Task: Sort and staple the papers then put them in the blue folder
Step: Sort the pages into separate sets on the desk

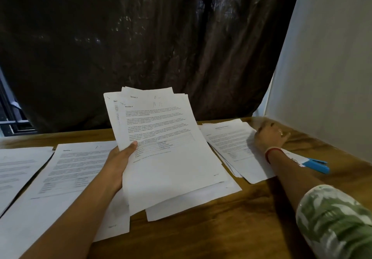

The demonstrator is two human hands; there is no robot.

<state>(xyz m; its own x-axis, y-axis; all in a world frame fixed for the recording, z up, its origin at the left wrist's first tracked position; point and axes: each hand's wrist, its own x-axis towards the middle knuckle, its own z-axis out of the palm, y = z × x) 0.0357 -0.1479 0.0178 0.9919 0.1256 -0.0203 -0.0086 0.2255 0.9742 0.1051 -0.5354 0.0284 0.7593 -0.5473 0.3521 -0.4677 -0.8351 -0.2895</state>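
My left hand grips a fanned sheaf of printed papers by its left edge and holds it tilted up above the table, thumb on the top sheet. My right hand rests flat on a second pile of papers at the right side of the table, fingers spread toward the far edge. A blue stapler lies just right of that pile, beside my right forearm. More printed sheets lie flat on the left. No blue folder shows in the view.
The wooden table has bare wood at the front right. A dark curtain hangs behind the table and a white wall panel closes the right side. Another sheet lies at the far left edge.
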